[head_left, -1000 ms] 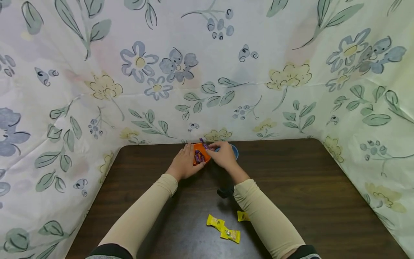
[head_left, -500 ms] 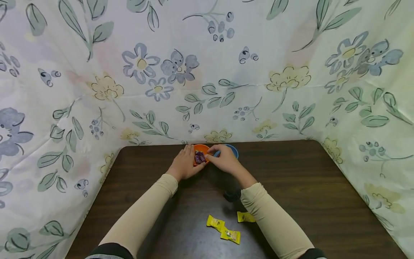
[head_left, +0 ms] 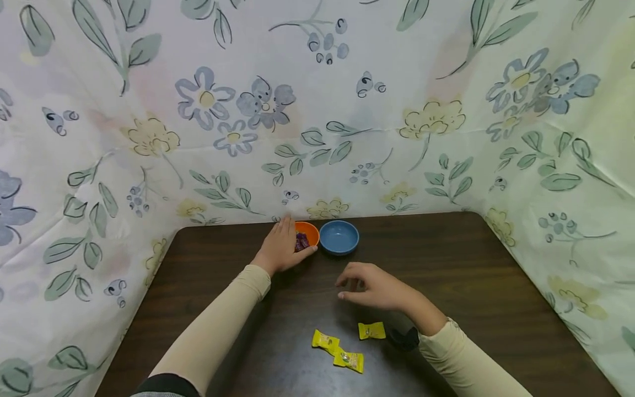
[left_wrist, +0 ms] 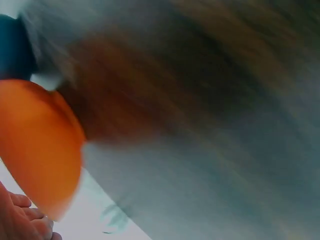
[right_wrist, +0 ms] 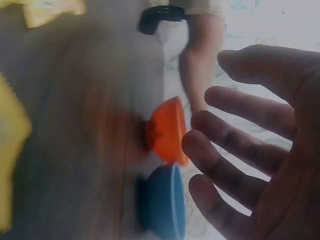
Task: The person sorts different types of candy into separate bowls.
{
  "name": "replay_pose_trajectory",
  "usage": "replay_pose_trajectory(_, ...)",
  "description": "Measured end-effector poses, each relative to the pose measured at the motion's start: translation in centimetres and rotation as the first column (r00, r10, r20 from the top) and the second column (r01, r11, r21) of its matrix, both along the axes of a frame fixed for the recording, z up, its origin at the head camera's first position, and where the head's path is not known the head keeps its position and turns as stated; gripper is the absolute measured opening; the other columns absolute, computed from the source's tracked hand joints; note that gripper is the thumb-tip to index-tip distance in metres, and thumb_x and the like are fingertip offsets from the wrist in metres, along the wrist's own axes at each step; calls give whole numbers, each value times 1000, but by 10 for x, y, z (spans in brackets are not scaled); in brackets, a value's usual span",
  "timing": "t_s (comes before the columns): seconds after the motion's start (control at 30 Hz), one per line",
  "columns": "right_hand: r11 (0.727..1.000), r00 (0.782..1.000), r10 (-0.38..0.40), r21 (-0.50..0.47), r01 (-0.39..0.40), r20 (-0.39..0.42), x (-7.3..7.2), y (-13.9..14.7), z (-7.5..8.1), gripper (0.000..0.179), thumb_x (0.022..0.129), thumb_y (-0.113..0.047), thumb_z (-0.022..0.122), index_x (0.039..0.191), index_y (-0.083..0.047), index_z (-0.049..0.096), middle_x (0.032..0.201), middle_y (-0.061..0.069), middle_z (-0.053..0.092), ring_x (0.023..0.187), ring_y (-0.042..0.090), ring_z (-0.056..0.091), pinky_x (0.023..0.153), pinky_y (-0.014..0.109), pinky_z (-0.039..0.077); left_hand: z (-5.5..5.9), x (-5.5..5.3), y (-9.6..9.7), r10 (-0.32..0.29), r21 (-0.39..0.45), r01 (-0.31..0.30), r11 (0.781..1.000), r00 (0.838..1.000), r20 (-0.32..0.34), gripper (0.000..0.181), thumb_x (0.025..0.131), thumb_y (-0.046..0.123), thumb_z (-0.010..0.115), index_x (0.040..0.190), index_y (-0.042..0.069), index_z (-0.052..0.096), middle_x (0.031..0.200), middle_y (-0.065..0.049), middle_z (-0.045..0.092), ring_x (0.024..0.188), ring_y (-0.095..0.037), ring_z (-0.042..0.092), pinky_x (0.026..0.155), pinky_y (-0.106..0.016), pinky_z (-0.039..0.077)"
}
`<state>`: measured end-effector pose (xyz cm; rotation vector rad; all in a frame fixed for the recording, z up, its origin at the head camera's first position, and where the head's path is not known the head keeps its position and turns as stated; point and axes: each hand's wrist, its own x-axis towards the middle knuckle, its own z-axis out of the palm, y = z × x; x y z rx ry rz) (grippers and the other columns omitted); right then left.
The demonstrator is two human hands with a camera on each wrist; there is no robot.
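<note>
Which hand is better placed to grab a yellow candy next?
Probably the right hand: it's empty and nearer the yellow candies, while the left hand is at the orange bowl.

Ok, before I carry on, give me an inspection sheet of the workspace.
Surface: dark wood-grain table.
Job's things: orange bowl with purple-wrapped pieces inside; blue bowl beside it; three yellow packets nearer the person, two touching, one apart.
Clutter: nothing seen.
Left hand: rests against the orange bowl, fingers extended.
Right hand: above the table, fingers relaxed, holding nothing.
Cables: nothing seen.
Surroundings: floral-print cloth behind the table and along both sides.
</note>
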<state>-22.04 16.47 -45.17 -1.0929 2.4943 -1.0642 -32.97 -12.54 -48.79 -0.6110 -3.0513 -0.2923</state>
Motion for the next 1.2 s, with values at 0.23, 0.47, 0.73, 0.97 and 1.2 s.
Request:
replay_pose_trajectory(0.23, 995, 1000, -27, 100, 26, 9, 41, 26, -5, 22, 102, -33, 73, 119, -18, 77, 112, 0, 70, 87, 7, 64, 75, 29, 58, 9, 1, 31, -85, 40, 85, 996, 996, 10, 117, 97, 84, 39, 167, -5, 16, 177, -26, 14, 167, -37, 11, 135, -50, 16)
replay_pose_trajectory(0.47, 982, 997, -74, 172, 77, -29, 73, 37, -3, 26, 100, -35, 76, 120, -19, 77, 110, -6, 69, 90, 7, 67, 76, 25, 57, 4, -5, 64, -127, -22, 127, 992, 992, -5, 115, 98, 85, 35, 167, -6, 20, 176, -24, 17, 166, -36, 16, 135, -49, 17)
replay_pose_trajectory(0.73, 958, 981, -118, 244, 153, -153, 78, 48, -16, 28, 93, -28, 84, 118, -18, 78, 104, -5, 66, 87, 6, 61, 71, 24, 53, -6, -11, 85, -118, -93, 116, 989, 993, -11, 116, 96, 87, 31, 168, -3, 18, 177, -22, 16, 166, -35, 18, 135, -47, 18)
replay_pose_trajectory(0.97, 954, 976, -104, 260, 152, -189, 76, 49, -23, 28, 91, -25, 86, 117, -20, 78, 103, -6, 67, 85, 4, 58, 69, 25, 51, -16, -15, 88, -129, -190, 117, 975, 990, -51, 118, 95, 90, 29, 167, -3, 21, 177, -23, 17, 165, -36, 20, 135, -47, 19)
replay_pose_trajectory(1.2, 949, 976, -115, 270, 163, -184, 73, 50, -25, 29, 93, -27, 84, 121, -18, 77, 112, -5, 71, 94, 9, 66, 77, 30, 58, -16, -14, 91, -121, -253, 103, 962, 991, -54, 117, 95, 90, 26, 167, -2, 24, 177, -22, 17, 165, -35, 21, 135, -47, 19)
